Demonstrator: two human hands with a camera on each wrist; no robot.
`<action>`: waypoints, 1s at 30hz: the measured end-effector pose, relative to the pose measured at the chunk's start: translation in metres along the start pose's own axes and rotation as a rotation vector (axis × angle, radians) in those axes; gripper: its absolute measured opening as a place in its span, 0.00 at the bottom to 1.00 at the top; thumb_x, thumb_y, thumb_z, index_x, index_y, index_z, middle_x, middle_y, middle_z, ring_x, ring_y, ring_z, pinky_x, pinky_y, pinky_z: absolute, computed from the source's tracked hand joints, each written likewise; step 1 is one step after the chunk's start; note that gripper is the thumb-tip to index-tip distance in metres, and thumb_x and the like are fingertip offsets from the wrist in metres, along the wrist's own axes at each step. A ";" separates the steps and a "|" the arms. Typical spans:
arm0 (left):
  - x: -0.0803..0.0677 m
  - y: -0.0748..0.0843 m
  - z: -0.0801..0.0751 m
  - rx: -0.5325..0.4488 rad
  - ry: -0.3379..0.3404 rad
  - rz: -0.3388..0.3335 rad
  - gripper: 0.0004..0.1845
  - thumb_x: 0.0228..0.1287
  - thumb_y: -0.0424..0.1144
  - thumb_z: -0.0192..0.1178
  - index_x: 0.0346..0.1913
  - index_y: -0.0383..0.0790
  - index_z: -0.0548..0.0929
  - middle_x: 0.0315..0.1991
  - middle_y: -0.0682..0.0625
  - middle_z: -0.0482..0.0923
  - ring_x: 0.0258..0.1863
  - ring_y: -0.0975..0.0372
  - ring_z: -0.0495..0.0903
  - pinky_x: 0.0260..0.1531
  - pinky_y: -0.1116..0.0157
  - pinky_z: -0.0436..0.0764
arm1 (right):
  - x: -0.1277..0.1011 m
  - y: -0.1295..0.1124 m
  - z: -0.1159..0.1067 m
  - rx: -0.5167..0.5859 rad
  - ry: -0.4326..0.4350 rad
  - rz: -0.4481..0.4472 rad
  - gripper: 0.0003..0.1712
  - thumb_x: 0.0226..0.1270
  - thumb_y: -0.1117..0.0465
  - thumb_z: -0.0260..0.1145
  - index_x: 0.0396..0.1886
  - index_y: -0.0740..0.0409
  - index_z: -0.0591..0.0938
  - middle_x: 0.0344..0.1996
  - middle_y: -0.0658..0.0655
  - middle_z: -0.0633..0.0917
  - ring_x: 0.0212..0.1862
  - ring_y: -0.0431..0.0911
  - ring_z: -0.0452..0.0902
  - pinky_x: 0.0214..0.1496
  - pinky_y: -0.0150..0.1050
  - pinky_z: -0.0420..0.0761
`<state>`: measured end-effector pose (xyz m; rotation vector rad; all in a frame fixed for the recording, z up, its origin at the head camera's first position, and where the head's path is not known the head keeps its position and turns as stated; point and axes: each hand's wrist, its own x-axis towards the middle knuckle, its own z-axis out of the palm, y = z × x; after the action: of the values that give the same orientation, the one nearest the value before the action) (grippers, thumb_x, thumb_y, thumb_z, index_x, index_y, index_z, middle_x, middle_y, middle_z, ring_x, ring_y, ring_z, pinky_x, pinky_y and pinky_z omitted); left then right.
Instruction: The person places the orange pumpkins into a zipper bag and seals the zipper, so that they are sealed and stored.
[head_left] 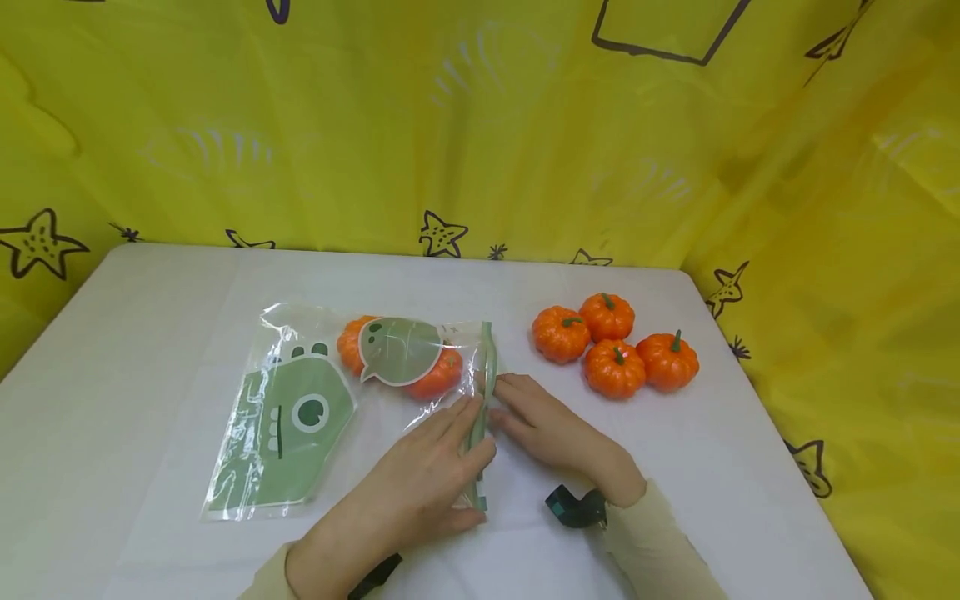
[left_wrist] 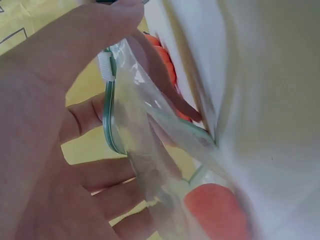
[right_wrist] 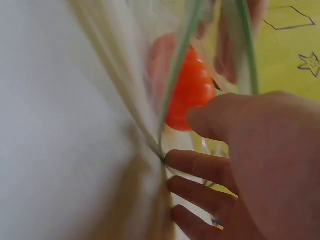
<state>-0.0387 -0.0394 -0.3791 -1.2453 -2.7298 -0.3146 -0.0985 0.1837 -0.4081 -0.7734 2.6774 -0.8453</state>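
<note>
Lying flat on the white bench, a clear plastic zip bag with green dinosaur print holds orange pumpkins; left hand and right hand pinch its green zip strip, close together.

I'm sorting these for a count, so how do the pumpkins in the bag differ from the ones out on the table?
The pumpkins in the bag lie inside the clear plastic bag, partly hidden by its green print; the loose pumpkins sit bare on the white table. Both hands are at the bag's zip edge, none at the loose four. The loose ones show green stems; the bagged ones' stems are hidden. Both groups are small and orange.
</note>
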 end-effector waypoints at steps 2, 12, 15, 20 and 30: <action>0.001 -0.001 0.001 -0.005 -0.004 -0.011 0.31 0.45 0.61 0.74 0.45 0.48 0.75 0.68 0.35 0.69 0.70 0.45 0.69 0.68 0.53 0.71 | -0.003 0.002 -0.006 0.026 0.023 0.033 0.27 0.76 0.55 0.57 0.72 0.44 0.69 0.66 0.49 0.76 0.69 0.47 0.69 0.72 0.51 0.69; 0.002 -0.004 0.001 -0.014 -0.040 -0.018 0.29 0.47 0.62 0.73 0.45 0.49 0.75 0.68 0.36 0.69 0.70 0.46 0.69 0.66 0.52 0.73 | -0.012 0.009 -0.037 0.001 0.227 0.076 0.23 0.73 0.61 0.61 0.66 0.55 0.74 0.63 0.56 0.77 0.66 0.53 0.72 0.68 0.55 0.73; 0.002 -0.004 0.001 -0.021 -0.055 -0.016 0.29 0.48 0.61 0.73 0.45 0.48 0.74 0.68 0.36 0.69 0.70 0.46 0.68 0.66 0.51 0.73 | -0.017 0.011 -0.046 -0.064 0.322 0.066 0.21 0.71 0.64 0.61 0.63 0.59 0.76 0.58 0.59 0.78 0.57 0.54 0.75 0.61 0.53 0.78; 0.002 -0.002 0.001 -0.034 -0.086 -0.020 0.29 0.50 0.61 0.72 0.46 0.48 0.74 0.69 0.37 0.69 0.71 0.46 0.67 0.66 0.50 0.73 | -0.025 0.016 -0.061 -0.155 0.418 0.132 0.21 0.68 0.68 0.62 0.60 0.64 0.76 0.57 0.64 0.77 0.59 0.60 0.71 0.63 0.58 0.75; 0.002 0.004 0.001 -0.047 -0.079 0.010 0.27 0.51 0.61 0.71 0.44 0.49 0.74 0.69 0.38 0.69 0.71 0.48 0.67 0.66 0.52 0.73 | -0.035 0.030 -0.068 -0.200 0.335 0.319 0.27 0.67 0.64 0.63 0.65 0.66 0.72 0.62 0.71 0.70 0.64 0.67 0.65 0.67 0.67 0.67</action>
<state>-0.0367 -0.0354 -0.3796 -1.3106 -2.7968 -0.3368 -0.1063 0.2554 -0.3687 -0.2385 3.1009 -0.6828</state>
